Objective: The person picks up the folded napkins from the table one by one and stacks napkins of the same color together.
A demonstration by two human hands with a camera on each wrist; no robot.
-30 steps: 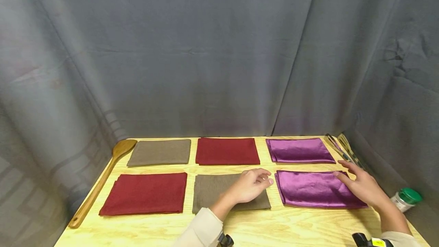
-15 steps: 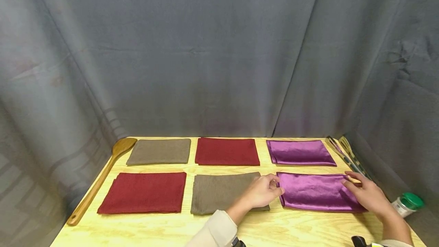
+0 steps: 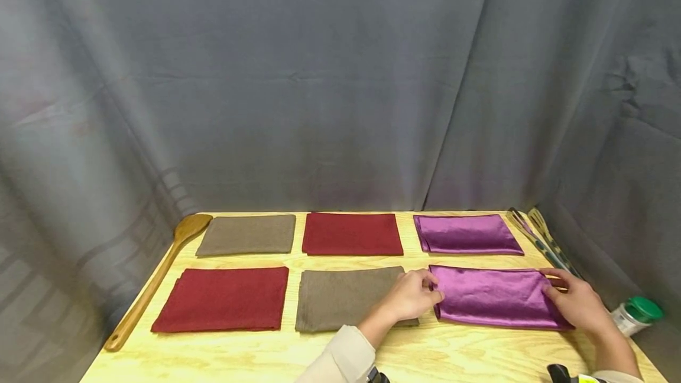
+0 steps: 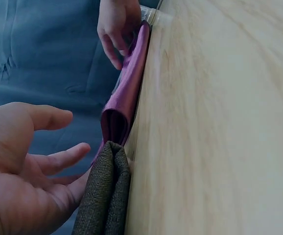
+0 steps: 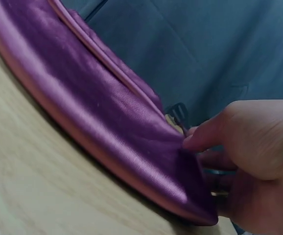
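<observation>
A folded purple satin cloth (image 3: 495, 297) lies front right on the wooden table, its fold lines facing left. At its left end is my left hand (image 3: 408, 297), thumb and fingers apart, above the right part of a folded grey-brown cloth (image 3: 346, 297). In the left wrist view the left hand (image 4: 34, 176) shows a wide gap between thumb and index finger, with no cloth in it. My right hand (image 3: 577, 303) is at the purple cloth's right end. The right wrist view has its thumb (image 5: 205, 137) at the cloth's edge and the other fingers beside the end, partly hidden.
Behind lie another purple cloth (image 3: 468, 234), a dark red cloth (image 3: 352, 234) and a grey-brown cloth (image 3: 247, 235). A second dark red cloth (image 3: 223, 299) is front left. A wooden spoon (image 3: 154, 288) lines the left edge; utensils (image 3: 540, 241) and a green-lidded jar (image 3: 635, 315) stand right.
My left hand has moved right from over the grey-brown cloth to the purple cloth's left end. My right hand has shifted slightly right and nearer, from above the cloth to its right end.
</observation>
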